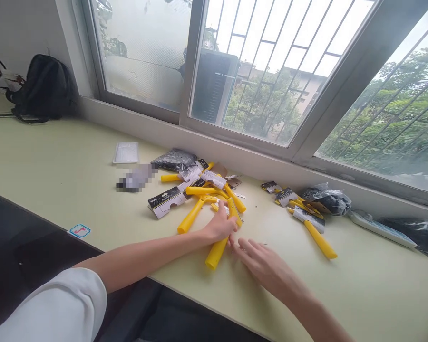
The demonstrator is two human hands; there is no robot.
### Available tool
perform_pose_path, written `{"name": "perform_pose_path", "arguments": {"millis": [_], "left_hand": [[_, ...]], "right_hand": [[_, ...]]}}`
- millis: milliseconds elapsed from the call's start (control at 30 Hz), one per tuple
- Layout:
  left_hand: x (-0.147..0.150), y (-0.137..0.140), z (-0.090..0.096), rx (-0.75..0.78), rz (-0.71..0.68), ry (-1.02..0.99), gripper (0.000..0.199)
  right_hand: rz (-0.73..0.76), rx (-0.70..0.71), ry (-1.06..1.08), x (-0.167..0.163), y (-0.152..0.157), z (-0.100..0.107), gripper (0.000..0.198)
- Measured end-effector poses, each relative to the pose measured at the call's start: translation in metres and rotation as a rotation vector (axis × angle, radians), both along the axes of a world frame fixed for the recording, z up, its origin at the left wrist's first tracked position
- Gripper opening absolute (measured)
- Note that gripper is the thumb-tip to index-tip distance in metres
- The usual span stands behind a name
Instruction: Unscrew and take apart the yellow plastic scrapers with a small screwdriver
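Note:
My left hand (221,225) is closed around a yellow plastic handle (217,256); its hollow round end points toward me and its upper part angles away. Just right of it, my right hand (262,261) lies low over the table, fingers bent forward and a little apart, slightly blurred. Its fingertips are close to the handle; whether they touch it I cannot tell. Small thin bits by these fingers are too small to name. Beyond my left hand lie more yellow handles (190,216), some with black-and-white cardboard labels (167,202).
On the pale table (50,161), a second group of labelled yellow handles (320,239) lies to the right. Black items in clear plastic (326,197) and a white strip-shaped object (381,229) line the sill. A clear box (126,153) and a black backpack (44,88) are left.

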State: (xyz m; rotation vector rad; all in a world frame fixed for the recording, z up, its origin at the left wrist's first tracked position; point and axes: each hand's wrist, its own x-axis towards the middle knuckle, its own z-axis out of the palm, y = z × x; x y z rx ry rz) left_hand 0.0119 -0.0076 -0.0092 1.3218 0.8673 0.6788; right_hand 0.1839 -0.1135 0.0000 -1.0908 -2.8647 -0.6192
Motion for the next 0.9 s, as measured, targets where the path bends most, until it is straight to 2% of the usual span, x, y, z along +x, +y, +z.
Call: {"name": "perform_pose_path", "arguments": {"millis": [67, 133, 233, 300, 367, 433, 567, 767, 900], "left_hand": [[-0.001, 0.000, 0.000, -0.005, -0.017, 0.001, 0.044], [-0.002, 0.000, 0.000, -0.009, -0.033, 0.003, 0.046], [-0.003, -0.001, 0.001, -0.013, -0.051, 0.011, 0.053], [-0.004, -0.002, 0.002, -0.011, -0.059, 0.017, 0.057], [-0.004, -0.004, 0.003, -0.005, -0.070, 0.024, 0.060], [-0.004, -0.005, 0.003, 0.003, -0.081, 0.032, 0.062], [-0.004, -0.006, 0.002, 0.029, -0.082, 0.043, 0.066], [-0.003, -0.006, 0.004, 0.036, -0.097, 0.058, 0.051], [-0.003, -0.006, 0.005, 0.037, -0.092, 0.059, 0.050]], "right_hand": [[0.059, 0.012, 0.021, 0.006, 0.006, 0.005, 0.046], [0.057, -0.013, 0.226, 0.014, 0.013, 0.013, 0.033], [-0.072, 0.006, 0.891, 0.021, 0.025, 0.027, 0.017], [-0.133, 0.008, 1.363, 0.019, 0.036, 0.034, 0.023], [-0.151, -0.030, 1.625, 0.014, 0.045, 0.036, 0.025], [-0.163, -0.035, 1.691, 0.010, 0.051, 0.034, 0.023], [-0.199, 0.006, 1.678, 0.009, 0.049, 0.024, 0.029], [-0.242, 0.009, 1.658, 0.010, 0.047, 0.019, 0.022], [-0.224, 0.004, 1.635, 0.008, 0.049, 0.019, 0.021]]}}
